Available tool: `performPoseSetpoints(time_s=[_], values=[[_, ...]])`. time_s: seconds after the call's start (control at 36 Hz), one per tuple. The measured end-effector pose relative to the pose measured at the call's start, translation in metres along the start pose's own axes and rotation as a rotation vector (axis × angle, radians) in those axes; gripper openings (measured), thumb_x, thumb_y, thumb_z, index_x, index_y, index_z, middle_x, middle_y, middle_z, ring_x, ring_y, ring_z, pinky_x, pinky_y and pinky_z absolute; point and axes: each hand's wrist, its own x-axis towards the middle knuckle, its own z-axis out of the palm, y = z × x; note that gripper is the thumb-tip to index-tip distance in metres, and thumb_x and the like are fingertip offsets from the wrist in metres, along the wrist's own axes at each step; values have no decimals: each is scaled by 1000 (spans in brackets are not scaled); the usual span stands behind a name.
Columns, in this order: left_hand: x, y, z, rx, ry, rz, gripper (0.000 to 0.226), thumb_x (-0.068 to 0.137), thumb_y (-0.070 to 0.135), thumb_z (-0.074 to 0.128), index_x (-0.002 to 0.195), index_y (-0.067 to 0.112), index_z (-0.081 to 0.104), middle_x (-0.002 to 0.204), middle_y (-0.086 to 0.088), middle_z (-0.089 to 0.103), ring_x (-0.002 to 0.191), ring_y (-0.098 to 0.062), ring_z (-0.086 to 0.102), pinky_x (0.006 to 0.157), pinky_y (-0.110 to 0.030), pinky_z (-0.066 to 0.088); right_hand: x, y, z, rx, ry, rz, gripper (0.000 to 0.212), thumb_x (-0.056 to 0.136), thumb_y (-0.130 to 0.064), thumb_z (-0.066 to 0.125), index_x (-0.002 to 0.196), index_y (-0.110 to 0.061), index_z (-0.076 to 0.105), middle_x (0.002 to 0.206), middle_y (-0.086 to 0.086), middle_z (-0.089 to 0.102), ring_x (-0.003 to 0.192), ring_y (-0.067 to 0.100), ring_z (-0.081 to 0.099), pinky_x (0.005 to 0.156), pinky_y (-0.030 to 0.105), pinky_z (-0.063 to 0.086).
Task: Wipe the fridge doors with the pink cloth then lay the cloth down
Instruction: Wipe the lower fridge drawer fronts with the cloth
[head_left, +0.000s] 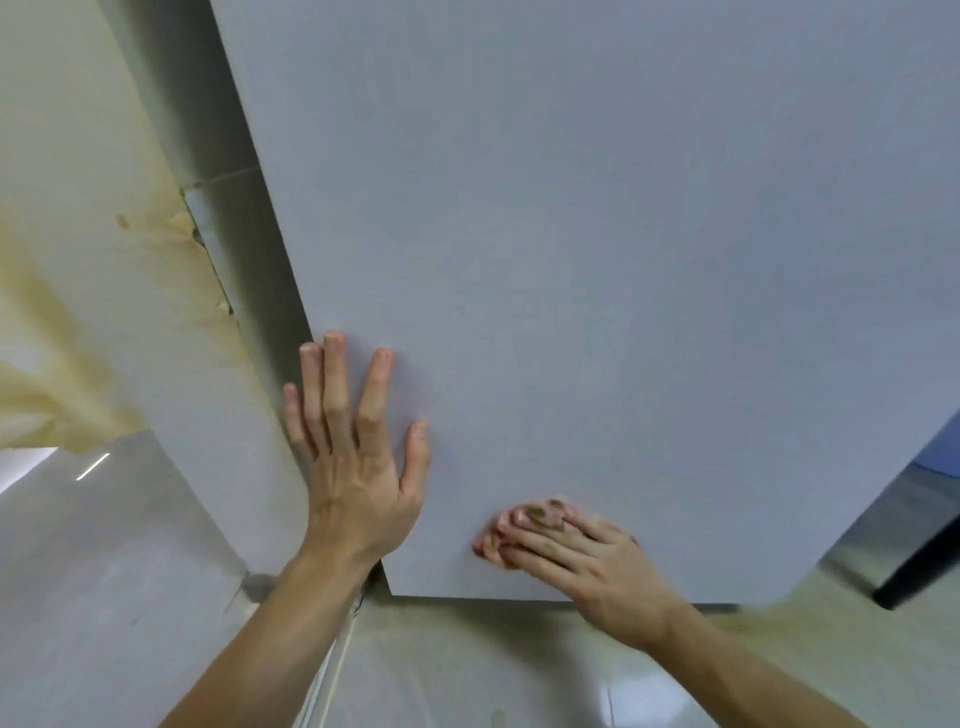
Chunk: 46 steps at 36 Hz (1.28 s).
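The pale grey fridge door fills most of the view, seen from close above. My left hand lies flat on the door near its left edge, fingers straight and spread. My right hand presses the pink cloth against the door near its bottom edge. Only a small bunched part of the cloth shows past my fingertips; the rest is hidden under the hand.
A cream wall with yellowed, peeling patches stands to the left of the fridge. Pale floor tiles run below the door's bottom edge. A dark object sits on the floor at the right, past the fridge.
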Motion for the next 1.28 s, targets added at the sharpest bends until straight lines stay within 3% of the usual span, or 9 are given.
performPoseSetpoints(time_s=[0.17,0.31,0.53,0.67,0.78,0.92,1.03,1.17,1.28], values=[[3,13,2,19,26,40,74,94,23,60,160,13,28,169,-24,16,162,-31,-1,128,-60,5,7,19,-25,23,43,28,51,111,-6,23,152,-15,53,166,-1,36,157,12,28,132,36,11],[1,27,8,-3,-9,86,80,89,26,64,160,17,28,169,-23,13,162,-33,-2,128,-61,5,46,68,-87,-37,444,304,63,93,6,61,152,-16,52,163,11,38,158,23,28,131,46,14],[4,46,20,-35,52,140,91,82,19,66,159,20,18,164,-26,14,160,-41,2,127,-62,3,83,86,-116,-33,691,605,55,99,0,48,154,-9,46,159,34,33,156,46,14,127,60,6],[-4,56,23,-31,-14,133,92,80,23,69,159,18,21,166,-23,12,160,-31,-10,127,-62,1,16,28,-27,-54,435,427,63,100,-18,60,159,-22,38,175,8,11,162,23,12,132,48,5],[-11,60,26,0,-55,128,91,79,25,70,160,20,27,169,-19,8,161,-30,-12,128,-61,1,-54,10,11,-111,85,257,94,82,-2,53,166,-29,20,176,-2,3,162,15,10,132,40,2],[-13,68,31,25,-67,198,91,79,25,71,160,21,29,169,-18,7,161,-29,-12,128,-59,0,-59,26,-12,-60,-34,183,93,79,3,44,165,-21,24,176,-2,5,162,15,12,133,40,2],[-11,82,39,18,-69,251,91,79,26,71,160,24,29,175,-4,-9,161,-29,-11,127,-59,-2,-34,57,-49,-61,181,265,78,88,4,50,161,-19,34,176,1,8,161,20,15,132,43,3],[-7,104,46,-25,-54,206,86,87,46,75,158,25,31,168,-20,10,161,-28,-12,126,-61,-2,4,106,-106,-37,490,541,61,102,-3,44,160,-5,27,170,20,16,161,29,5,130,52,2],[-6,115,52,-12,-34,198,86,89,56,74,158,26,32,168,-16,7,161,-30,-11,124,-65,2,23,123,-124,40,694,711,67,89,2,49,154,6,34,158,42,29,154,49,17,127,65,6]])
